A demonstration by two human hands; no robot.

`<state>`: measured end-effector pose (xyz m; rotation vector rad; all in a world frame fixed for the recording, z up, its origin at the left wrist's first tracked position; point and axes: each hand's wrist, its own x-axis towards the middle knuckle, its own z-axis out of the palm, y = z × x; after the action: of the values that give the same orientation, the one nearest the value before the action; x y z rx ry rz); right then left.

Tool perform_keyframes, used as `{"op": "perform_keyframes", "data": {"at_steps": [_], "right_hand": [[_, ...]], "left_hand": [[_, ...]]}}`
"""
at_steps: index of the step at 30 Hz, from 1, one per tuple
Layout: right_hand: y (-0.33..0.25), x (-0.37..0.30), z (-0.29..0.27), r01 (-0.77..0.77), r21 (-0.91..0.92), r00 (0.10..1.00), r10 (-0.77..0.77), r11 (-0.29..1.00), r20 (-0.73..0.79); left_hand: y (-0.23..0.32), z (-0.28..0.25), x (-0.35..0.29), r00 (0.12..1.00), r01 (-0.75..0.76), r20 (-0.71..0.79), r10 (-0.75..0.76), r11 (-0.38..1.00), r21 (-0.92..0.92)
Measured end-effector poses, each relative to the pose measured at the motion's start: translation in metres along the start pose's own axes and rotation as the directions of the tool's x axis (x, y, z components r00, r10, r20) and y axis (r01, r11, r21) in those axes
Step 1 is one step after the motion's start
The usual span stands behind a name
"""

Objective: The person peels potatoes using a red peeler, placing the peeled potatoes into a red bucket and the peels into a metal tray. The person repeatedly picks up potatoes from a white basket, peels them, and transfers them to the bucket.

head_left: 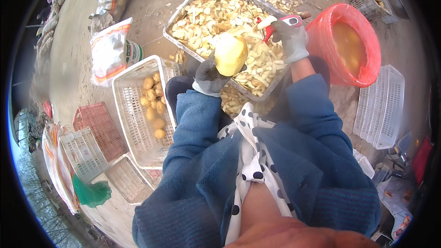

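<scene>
Head view; clock directions are read from the centre of the picture, 12 at the top edge.

The left hand (211,76), in a dark grey glove, lies just before 12 o'clock. It is closed around the lower left side of a large, pale yellow potato (231,55), which sits at 12 o'clock above a shallow tray (183,47). This grip leaves the upper and right faces exposed, presumably to give a tool free access. The right hand (291,36), in a lighter glove, is between 1 and 2 o'clock, closed on a red tool (268,36), apparently a peeler. Tool and potato stand apart. A pale piece shows at the tool's end; whether it is blade or peel cannot be told.

The tray is heaped with peelings (202,16). Its position directly under both hands probably serves to catch falling strips.

At 9 o'clock, a white lattice crate (123,131) contains brown potatoes (150,94), apparently placed within easy reach of the left hand. At 2 o'clock, a container with a red plastic liner (314,36) holds cloudy liquid and yellowish shapes that are not clearly resolved; its place near the right hand likely shortens the reach. At 3 o'clock, another white crate (377,105) rests on the ground.
</scene>
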<state>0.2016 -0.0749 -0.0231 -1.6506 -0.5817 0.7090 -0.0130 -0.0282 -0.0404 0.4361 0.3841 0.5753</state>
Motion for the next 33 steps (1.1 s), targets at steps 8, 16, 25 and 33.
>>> {"op": "perform_keyframes", "data": {"at_steps": [8,16,25,33], "right_hand": [[-0.001,-0.028,0.013,-0.194,0.641,0.899,-0.127,0.742,0.418],[-0.005,-0.003,0.004,-0.004,-0.202,0.995,0.024,0.979,0.099],[-0.004,-0.008,0.013,-0.329,0.571,0.9,0.068,0.752,0.43],[0.002,0.002,0.002,-0.227,0.399,0.946,0.104,0.888,0.308]], "left_hand": [[-0.024,-0.029,0.021,0.99,0.143,0.037,-0.139,0.925,-0.351],[-0.001,-0.018,0.0,0.995,0.092,-0.011,-0.095,0.977,-0.193],[-0.009,-0.019,0.007,0.999,-0.024,-0.039,0.034,0.976,0.215],[-0.002,-0.019,0.014,0.974,-0.026,-0.225,-0.002,0.992,-0.123]]}}
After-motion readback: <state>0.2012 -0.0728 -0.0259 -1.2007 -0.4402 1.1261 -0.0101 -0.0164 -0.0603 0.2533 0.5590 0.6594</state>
